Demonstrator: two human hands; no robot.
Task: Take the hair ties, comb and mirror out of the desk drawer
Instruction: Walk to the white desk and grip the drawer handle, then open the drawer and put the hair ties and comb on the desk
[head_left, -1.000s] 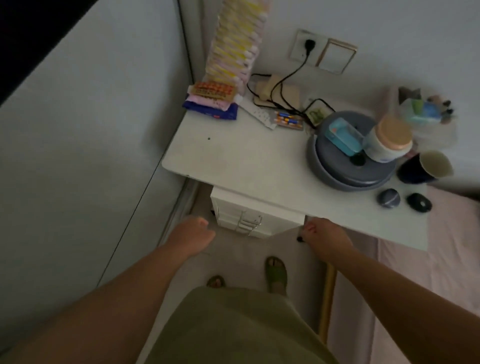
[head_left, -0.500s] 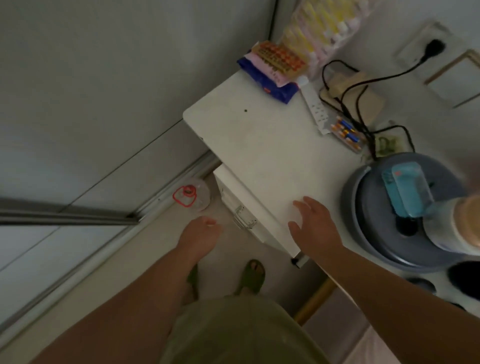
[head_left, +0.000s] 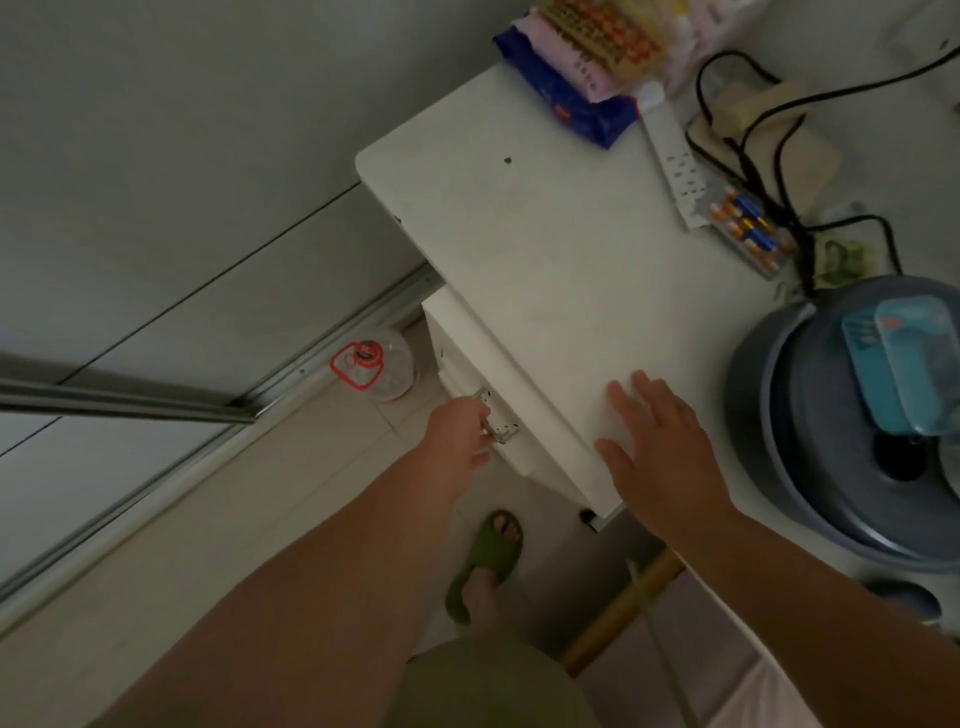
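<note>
A white desk fills the upper right of the head view. Under its front edge sits a white drawer unit, its drawers closed. My left hand is curled around the metal handle of a drawer front. My right hand lies flat, fingers spread, on the desk top near the front edge, holding nothing. The hair ties, comb and mirror are not visible.
A grey round appliance with a teal box on it stands at the desk's right. A power strip, batteries, black cables and snack packets lie at the back. A plastic jug with a red cap stands on the floor.
My left hand rose from beside the drawer unit and closed on the drawer handle. My right hand moved from the desk's edge onto its top. The camera tilted and came closer.
</note>
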